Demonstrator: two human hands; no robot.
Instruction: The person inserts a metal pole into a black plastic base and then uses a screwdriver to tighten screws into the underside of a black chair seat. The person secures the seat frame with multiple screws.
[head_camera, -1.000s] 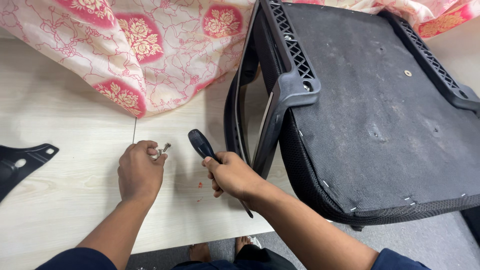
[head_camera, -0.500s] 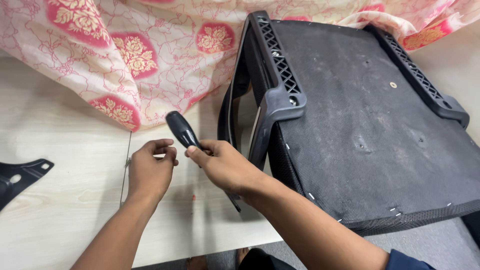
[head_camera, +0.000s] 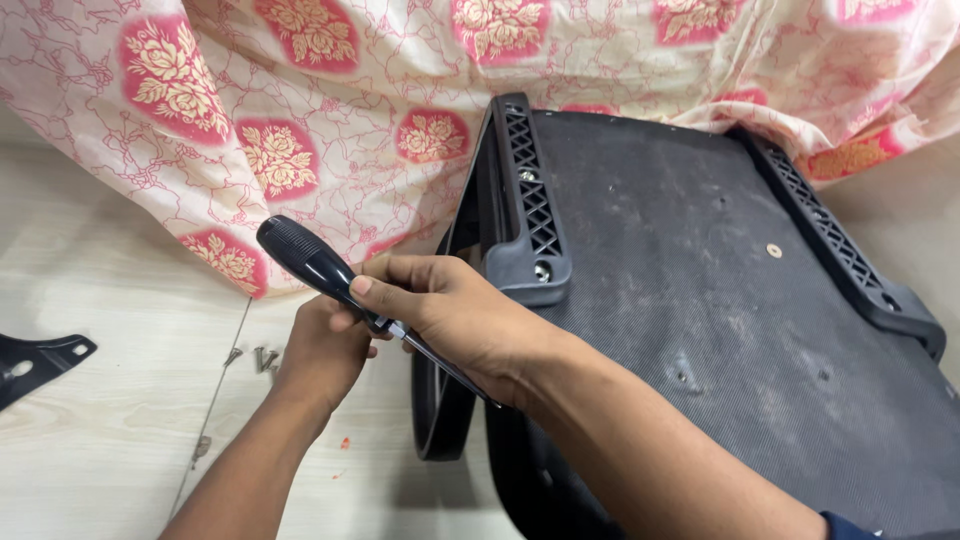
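My right hand (head_camera: 450, 315) grips a black-handled screwdriver (head_camera: 305, 262), its handle pointing up-left and its shaft running under my palm. My left hand (head_camera: 325, 350) sits just beneath it, fingers curled; what it holds is hidden. Both hands hover beside the black armrest bracket (head_camera: 527, 200) of an overturned chair seat (head_camera: 700, 320), whose grey underside faces up. A couple of loose screws (head_camera: 262, 358) lie on the pale wooden floor (head_camera: 100, 440), just left of my left hand.
A pink floral cloth (head_camera: 330, 110) drapes across the back, behind the seat. A black metal bracket (head_camera: 35, 362) lies at the left edge. A second armrest bracket (head_camera: 835, 250) runs along the seat's right side.
Both hands rose from the floor towards the armrest. The screwdriver lifted and now points up-left. The view moved closer, and the screws stayed on the floor.
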